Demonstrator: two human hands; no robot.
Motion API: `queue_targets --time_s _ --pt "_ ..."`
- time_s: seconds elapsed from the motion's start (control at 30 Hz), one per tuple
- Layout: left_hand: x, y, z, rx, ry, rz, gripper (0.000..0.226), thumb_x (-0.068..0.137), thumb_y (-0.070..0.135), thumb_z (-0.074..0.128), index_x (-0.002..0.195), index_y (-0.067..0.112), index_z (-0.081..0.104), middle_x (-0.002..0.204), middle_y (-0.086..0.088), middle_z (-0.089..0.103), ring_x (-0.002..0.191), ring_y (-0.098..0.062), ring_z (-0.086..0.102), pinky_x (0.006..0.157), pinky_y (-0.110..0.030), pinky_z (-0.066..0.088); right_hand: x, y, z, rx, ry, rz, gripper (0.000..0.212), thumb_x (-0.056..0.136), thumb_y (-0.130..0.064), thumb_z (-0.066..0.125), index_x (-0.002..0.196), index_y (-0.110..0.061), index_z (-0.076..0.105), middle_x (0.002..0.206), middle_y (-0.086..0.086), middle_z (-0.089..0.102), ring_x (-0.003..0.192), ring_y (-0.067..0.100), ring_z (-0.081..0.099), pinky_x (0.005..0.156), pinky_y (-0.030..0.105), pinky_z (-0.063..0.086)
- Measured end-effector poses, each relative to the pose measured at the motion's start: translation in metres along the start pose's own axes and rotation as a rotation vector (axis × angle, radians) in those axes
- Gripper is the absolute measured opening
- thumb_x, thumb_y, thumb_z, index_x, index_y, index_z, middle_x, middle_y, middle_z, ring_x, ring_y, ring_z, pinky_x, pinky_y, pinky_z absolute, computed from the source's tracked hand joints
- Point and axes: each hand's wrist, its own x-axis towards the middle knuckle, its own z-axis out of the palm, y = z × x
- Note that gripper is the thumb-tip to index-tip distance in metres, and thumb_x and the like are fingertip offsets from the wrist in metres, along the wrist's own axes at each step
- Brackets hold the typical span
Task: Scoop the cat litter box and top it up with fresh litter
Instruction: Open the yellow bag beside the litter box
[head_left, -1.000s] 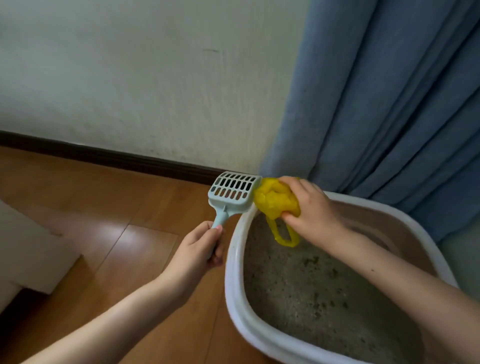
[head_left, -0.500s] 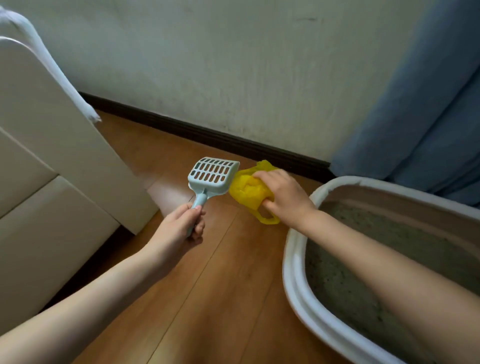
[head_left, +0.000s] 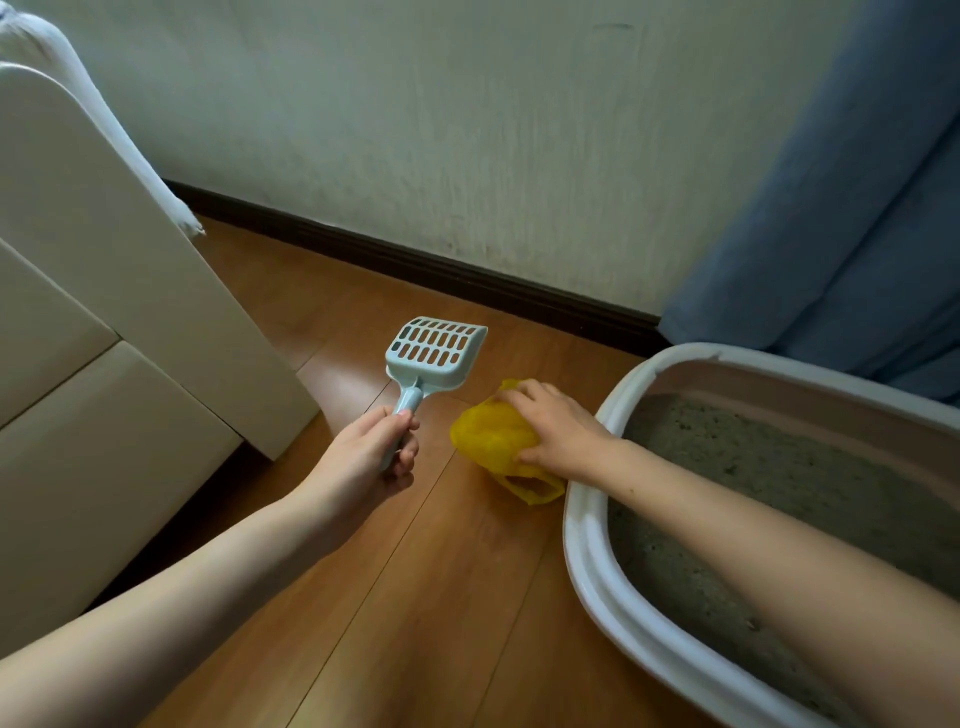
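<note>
Scoop (head_left: 434, 353): light, stiff plastic, left hand (head_left: 363, 457) curled round its handle; right hand (head_left: 558, 428) clutches the soft, crumpled bag (head_left: 493, 439) on the floor.

Both forearms bare, no sleeves; left hand (head_left: 363, 457), right hand (head_left: 558, 434) ungloved, no jewellery visible.

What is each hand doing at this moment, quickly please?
Left hand: closed around the handle of the litter scoop, held above the floor.
Right hand: closed on the crumpled yellow bag, low beside the litter box.
</note>
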Motion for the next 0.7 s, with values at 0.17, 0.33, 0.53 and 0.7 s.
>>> queue_targets --time_s 0.17,0.33,0.53,0.7 --pt "0.001 0.014 0.032 -0.033 -0.11 0.059 0.017 0.103 0.023 0.042 0.095 0.012 0.052 0.061 0.002 0.046 0.054 -0.009 0.038 0.054 -0.022 0.036 -0.024 -0.003 -0.035 0.325 0.139 0.096 0.053 0.083 -0.031 0.07 0.132 -0.026 0.05 0.131 -0.002 0.049 0.12 0.016 0.048 0.097 0.036 0.046" --pt "0.008 0.024 0.09 0.032 -0.226 0.15 0.019 0.104 0.024 0.041 0.087 0.015 0.045 0.06 0.001 0.048 0.054 -0.01 0.04 0.054 -0.024 0.034 -0.063 -0.01 -0.074 1.081 0.117 0.372 0.023 0.094 -0.005 0.046 0.103 -0.005 0.068 0.101 0.014 0.068 0.096 0.024 0.066 0.091 0.042 0.054" --pt "0.006 0.019 0.186 0.02 -0.509 0.175 0.016 0.105 0.029 0.038 0.097 0.017 0.045 0.059 -0.001 0.047 0.051 -0.01 0.044 0.051 -0.023 0.033 -0.126 0.006 -0.117 1.614 0.172 0.456 0.029 0.099 -0.025 0.044 0.105 0.0 0.058 0.079 0.016 0.058 0.061 0.027 0.057 0.059 0.037 0.053" --pt "-0.011 0.002 0.239 0.178 -0.772 0.128 0.022 0.104 0.031 0.038 0.116 0.017 0.05 0.072 0.0 0.06 0.065 -0.012 0.056 0.059 -0.024 0.044 -0.179 0.037 -0.122 1.503 0.506 0.615 0.024 0.1 -0.01 0.044 0.114 0.004 0.057 0.099 0.016 0.067 0.089 0.023 0.066 0.08 0.034 0.055"
